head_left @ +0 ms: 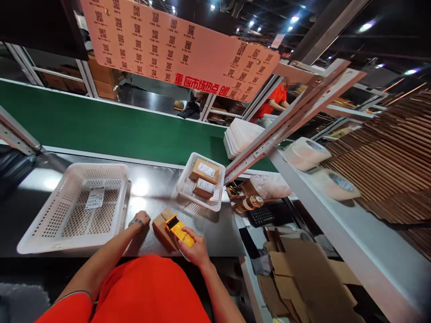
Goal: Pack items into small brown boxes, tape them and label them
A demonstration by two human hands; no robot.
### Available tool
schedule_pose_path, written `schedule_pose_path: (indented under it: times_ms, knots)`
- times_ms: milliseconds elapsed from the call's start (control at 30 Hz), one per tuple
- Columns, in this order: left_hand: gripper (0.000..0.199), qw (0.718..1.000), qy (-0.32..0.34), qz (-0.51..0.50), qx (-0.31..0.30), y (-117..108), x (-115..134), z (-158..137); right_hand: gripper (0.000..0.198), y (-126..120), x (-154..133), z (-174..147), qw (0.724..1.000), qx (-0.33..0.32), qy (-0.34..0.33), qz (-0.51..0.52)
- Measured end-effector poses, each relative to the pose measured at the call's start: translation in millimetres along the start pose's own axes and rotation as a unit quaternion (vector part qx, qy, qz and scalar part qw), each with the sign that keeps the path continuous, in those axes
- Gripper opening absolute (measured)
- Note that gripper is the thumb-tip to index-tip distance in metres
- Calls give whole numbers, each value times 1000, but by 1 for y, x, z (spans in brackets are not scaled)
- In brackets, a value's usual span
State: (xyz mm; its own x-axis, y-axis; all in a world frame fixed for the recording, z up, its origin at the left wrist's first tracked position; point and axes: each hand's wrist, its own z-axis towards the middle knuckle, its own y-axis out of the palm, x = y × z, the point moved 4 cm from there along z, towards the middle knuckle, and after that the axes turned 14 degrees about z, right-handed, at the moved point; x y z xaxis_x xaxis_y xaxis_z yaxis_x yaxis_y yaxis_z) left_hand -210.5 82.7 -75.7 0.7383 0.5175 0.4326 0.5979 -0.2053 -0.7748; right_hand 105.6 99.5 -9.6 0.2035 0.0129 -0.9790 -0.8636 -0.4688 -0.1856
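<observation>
Right hand [197,249] grips a yellow scanner [180,229] over a small box [164,228]; left hand [140,219], closed, rests beside the box. Two labelled parcels [204,177] sit in the basket [188,190] behind it.

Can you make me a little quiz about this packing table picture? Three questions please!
1. True or false: the right hand holds a yellow scanner over a small cardboard box.
2. How many parcels lie in the small white basket?
A) none B) two C) five
3. Fill in: the large white basket holds only a paper ____.

Key:
1. True. The left hand rests on the table beside that box.
2. B, two brown parcels with white labels.
3. Slip: a white paper slip lies on its floor.
</observation>
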Motion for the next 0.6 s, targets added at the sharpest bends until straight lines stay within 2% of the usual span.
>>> schedule_pose_path:
  times_ms: [67,133,233,300,400,500,600]
  knots:
    - [37,999,34,11,-2,-9,2,-2,52,-1,-3,0,1000,1,-7,-6]
    - [61,994,104,17,-9,-20,13,-2,51,-2,-5,0,1000,1,-12,-8]
    - [95,973,224,35,-44,-30,42,-2,52,-3,-7,-1,1000,-2,-9,3]
    - [105,947,302,82,-77,-27,67,-3,52,-2,-7,-1,1000,-2,-8,12]
    - [91,906,383,147,-100,-18,98,-4,50,2,-10,0,1000,0,-7,14]
    - [67,893,406,166,-101,-13,109,0,51,-1,-14,1,1000,-4,17,24]
    - [56,892,412,163,-96,-13,107,5,51,-24,-18,-14,998,-18,51,24]
